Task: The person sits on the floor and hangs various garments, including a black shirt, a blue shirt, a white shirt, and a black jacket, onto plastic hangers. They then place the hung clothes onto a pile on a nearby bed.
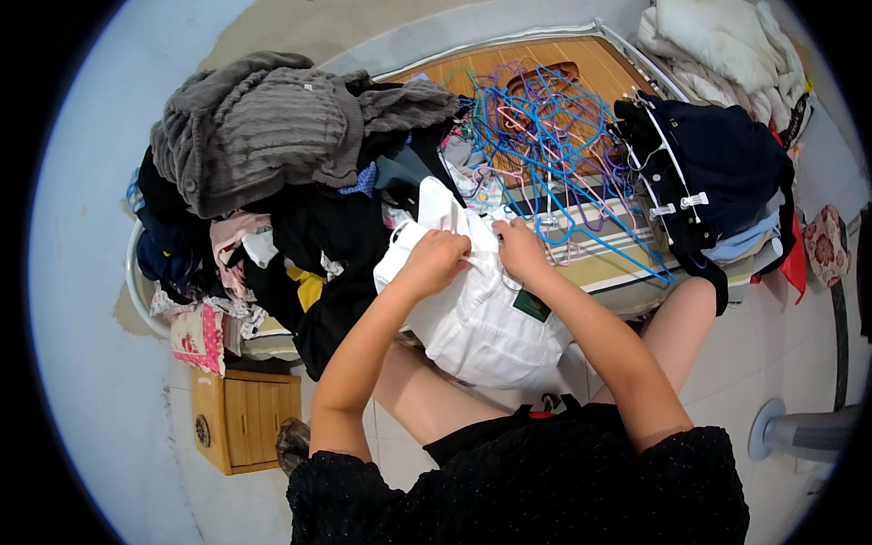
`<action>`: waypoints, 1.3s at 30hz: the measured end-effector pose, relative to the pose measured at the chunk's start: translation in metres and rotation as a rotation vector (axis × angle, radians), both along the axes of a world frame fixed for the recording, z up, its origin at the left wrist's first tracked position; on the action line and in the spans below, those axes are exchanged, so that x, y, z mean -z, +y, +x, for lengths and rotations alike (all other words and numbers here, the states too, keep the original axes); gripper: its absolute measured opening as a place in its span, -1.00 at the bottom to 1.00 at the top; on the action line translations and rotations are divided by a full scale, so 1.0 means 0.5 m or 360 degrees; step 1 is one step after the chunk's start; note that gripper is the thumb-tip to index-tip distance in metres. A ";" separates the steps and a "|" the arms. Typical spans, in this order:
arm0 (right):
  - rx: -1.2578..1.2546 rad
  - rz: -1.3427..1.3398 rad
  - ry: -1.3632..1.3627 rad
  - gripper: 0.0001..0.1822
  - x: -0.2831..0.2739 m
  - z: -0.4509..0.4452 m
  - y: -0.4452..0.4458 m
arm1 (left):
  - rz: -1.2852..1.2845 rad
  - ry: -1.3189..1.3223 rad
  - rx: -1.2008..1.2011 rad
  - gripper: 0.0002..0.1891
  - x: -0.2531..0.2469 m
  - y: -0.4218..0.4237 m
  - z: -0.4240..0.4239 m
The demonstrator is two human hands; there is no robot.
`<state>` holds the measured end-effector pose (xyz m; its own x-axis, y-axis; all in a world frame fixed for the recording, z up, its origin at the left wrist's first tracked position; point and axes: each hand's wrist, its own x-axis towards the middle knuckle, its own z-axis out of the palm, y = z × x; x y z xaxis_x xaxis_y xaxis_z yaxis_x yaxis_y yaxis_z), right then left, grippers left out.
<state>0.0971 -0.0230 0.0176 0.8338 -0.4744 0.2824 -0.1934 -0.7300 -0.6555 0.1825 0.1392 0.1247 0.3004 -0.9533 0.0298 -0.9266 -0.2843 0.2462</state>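
Observation:
A white garment (470, 327) with a dark green patch hangs over the bed edge above my lap. My left hand (437, 262) grips a fold of its upper part. On the other side of that fold, my right hand (519, 251) pinches the cloth near its edge; a thin hanger-like wire shows by the wrist. Just beyond my right hand lies a tangled heap of blue, pink and purple hangers (545, 136). Left of the white garment are black clothes (327, 238), and behind them a grey ribbed fleece garment (272, 129).
Dark navy clothes on clip hangers (722, 157) lie at the right of the bed. A bamboo mat (436, 68) covers its back. White bedding (729, 48) is piled at the back right. A wooden cabinet (252, 422) stands lower left, a grey fan-like appliance (804, 432) lower right.

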 end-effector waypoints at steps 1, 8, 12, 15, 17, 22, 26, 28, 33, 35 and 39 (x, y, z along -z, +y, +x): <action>-0.0030 -0.0048 0.0073 -0.79 0.005 0.009 -0.009 | 0.0000 -0.0015 -0.0017 -0.79 -0.002 -0.003 -0.002; -0.0157 0.0431 -0.0344 -0.81 -0.003 0.002 0.004 | 0.0031 -0.0275 -0.0066 -0.75 0.013 0.043 0.024; -0.0226 0.1418 -0.0500 -0.67 -0.028 -0.038 0.000 | 0.0113 -0.0189 0.0023 -0.78 0.011 0.031 0.027; -0.0343 0.1675 -0.0533 -0.66 -0.027 -0.055 -0.013 | -0.0048 -0.0085 0.0131 -0.81 0.010 0.029 0.023; -0.0339 0.1657 -0.0517 -0.70 -0.036 -0.064 -0.011 | -0.0115 -0.0155 0.0164 -0.83 0.007 0.037 0.013; -0.0373 0.1421 -0.0433 -0.82 -0.071 -0.102 -0.013 | -0.0341 -0.0441 0.0318 -0.86 -0.045 0.068 -0.048; -0.0582 0.1652 -0.0350 -0.88 -0.106 -0.135 -0.004 | -0.0432 -0.0565 0.0382 -0.86 -0.070 0.103 -0.084; -0.0634 0.1689 -0.0308 -0.89 -0.119 -0.147 0.003 | -0.0443 -0.0591 0.0381 -0.86 -0.076 0.113 -0.095; -0.0759 0.1529 -0.0312 -0.90 -0.121 -0.158 0.025 | -0.0474 -0.0649 0.0368 -0.86 -0.077 0.117 -0.111; -0.0795 0.1495 -0.0313 -0.89 -0.116 -0.162 0.039 | -0.0482 -0.0640 0.0341 -0.85 -0.073 0.114 -0.111; -0.0687 0.1257 -0.0365 -0.90 -0.140 -0.178 0.060 | -0.0518 -0.0519 0.0216 -0.83 -0.063 0.112 -0.112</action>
<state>0.0079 0.0072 0.0875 0.9467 -0.2607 0.1894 0.1870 -0.0342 -0.9818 0.1265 0.1952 0.1562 0.0992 -0.9088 0.4054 -0.9937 -0.1117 -0.0074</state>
